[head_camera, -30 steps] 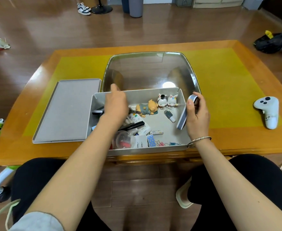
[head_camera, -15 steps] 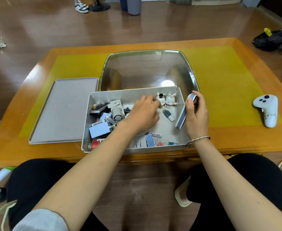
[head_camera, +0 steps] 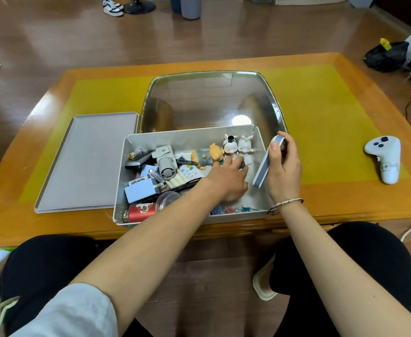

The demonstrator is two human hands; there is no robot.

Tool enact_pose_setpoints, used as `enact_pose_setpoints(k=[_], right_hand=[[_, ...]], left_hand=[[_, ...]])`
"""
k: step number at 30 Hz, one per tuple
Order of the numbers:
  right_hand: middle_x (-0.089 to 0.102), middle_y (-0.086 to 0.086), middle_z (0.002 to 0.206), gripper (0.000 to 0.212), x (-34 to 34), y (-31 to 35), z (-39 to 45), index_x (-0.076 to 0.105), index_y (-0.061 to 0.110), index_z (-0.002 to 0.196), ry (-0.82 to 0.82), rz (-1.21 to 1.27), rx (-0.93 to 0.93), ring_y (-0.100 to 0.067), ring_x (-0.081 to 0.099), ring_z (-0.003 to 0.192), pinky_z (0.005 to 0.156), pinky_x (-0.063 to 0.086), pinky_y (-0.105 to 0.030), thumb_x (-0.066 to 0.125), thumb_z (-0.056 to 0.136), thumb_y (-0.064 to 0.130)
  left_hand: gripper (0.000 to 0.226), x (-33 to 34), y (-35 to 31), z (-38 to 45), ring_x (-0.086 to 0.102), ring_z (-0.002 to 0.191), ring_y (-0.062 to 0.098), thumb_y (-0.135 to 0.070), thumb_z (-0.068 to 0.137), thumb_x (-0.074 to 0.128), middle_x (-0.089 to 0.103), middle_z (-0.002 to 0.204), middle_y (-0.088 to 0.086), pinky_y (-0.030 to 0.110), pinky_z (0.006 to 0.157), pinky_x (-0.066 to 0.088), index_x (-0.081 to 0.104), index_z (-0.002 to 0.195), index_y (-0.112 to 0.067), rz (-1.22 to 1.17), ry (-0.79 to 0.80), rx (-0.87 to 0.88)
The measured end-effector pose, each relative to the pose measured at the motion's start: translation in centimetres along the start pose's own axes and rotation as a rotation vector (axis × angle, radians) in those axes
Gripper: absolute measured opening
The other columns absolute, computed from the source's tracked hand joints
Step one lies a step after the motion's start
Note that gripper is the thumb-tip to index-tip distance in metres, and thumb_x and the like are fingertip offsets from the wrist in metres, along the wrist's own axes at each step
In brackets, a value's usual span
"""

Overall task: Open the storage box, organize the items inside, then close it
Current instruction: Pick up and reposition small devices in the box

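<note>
Head view: left hand (head_camera: pixel 228 181) reaches open-fingered into the box (head_camera: pixel 190 139), right hand (head_camera: pixel 283 169) fingers clamped on a flat case (head_camera: pixel 266 166).

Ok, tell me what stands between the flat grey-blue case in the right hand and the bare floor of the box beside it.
The left hand lies across that bare patch of the storage box, just left of the case that the right hand holds upright. The two rabbit figurines stand at the back. Nothing else visible blocks it.
</note>
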State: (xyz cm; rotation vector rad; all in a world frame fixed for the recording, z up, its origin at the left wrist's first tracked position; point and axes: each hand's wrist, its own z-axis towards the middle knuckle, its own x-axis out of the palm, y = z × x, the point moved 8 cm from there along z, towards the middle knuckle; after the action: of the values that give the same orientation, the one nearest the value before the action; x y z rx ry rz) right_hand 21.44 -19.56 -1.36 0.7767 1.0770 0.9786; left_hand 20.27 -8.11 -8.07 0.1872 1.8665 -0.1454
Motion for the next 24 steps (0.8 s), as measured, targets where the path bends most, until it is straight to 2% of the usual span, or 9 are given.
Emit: enact_pose_setpoints(k=[7, 10, 15, 19, 24], right_hand=[[0.060, -0.016, 0.110, 0.053, 0.1, 0.0, 0.0, 0.050, 0.008, 0.125, 0.012, 0.015, 0.014, -0.020, 0.054, 0.093, 0.074, 0.038, -0.022, 0.040, 0.088, 0.043], [0.060, -0.016, 0.110, 0.053, 0.1, -0.1, 0.0, 0.050, 0.008, 0.126, 0.019, 0.003, 0.014, -0.021, 0.054, 0.094, 0.073, 0.037, -0.022, 0.039, 0.088, 0.044], [0.060, -0.016, 0.110, 0.056, 0.2, 0.0, -0.1, 0.050, 0.009, 0.126, 0.028, 0.010, 0.015, -0.021, 0.055, 0.095, 0.073, 0.037, -0.021, 0.039, 0.087, 0.047], [0.060, -0.016, 0.110, 0.066, 0.1, 0.1, -0.1, 0.049, 0.010, 0.126, 0.038, 0.019, 0.014, -0.021, 0.054, 0.095, 0.075, 0.038, -0.023, 0.035, 0.082, 0.057], [0.060, -0.016, 0.111, 0.055, 0.3, 0.0, -0.1, 0.049, 0.010, 0.126, 0.047, 0.013, 0.017, -0.022, 0.054, 0.096, 0.076, 0.039, -0.025, 0.039, 0.087, 0.047]], left_hand=[[0.066, -0.2, -0.1, -1.1, 0.029, 0.130, 0.029, -0.053, 0.098, 0.030, 0.027, 0.145, 0.007, 0.045, 0.102, 0.028, 0.028, 0.145, -0.007, 0.080, -0.149, -0.031], [0.067, -0.1, 0.1, -1.4, 0.032, 0.129, 0.028, -0.053, 0.099, 0.029, 0.028, 0.146, 0.007, 0.044, 0.101, 0.029, 0.026, 0.147, -0.005, 0.070, -0.146, -0.037], [0.071, 0.2, -0.1, -1.0, 0.025, 0.137, 0.027, -0.050, 0.099, 0.031, 0.019, 0.153, 0.009, 0.047, 0.110, 0.027, 0.014, 0.150, -0.003, 0.024, -0.084, -0.041], [0.073, 0.0, 0.1, -0.6, 0.027, 0.136, 0.027, -0.050, 0.098, 0.036, 0.023, 0.151, 0.011, 0.041, 0.108, 0.030, 0.016, 0.150, -0.002, 0.053, -0.109, -0.078], [0.073, -0.3, 0.0, -0.6, 0.026, 0.137, 0.027, -0.050, 0.098, 0.036, 0.022, 0.151, 0.012, 0.042, 0.108, 0.030, 0.017, 0.150, -0.002, 0.078, -0.115, -0.086]])
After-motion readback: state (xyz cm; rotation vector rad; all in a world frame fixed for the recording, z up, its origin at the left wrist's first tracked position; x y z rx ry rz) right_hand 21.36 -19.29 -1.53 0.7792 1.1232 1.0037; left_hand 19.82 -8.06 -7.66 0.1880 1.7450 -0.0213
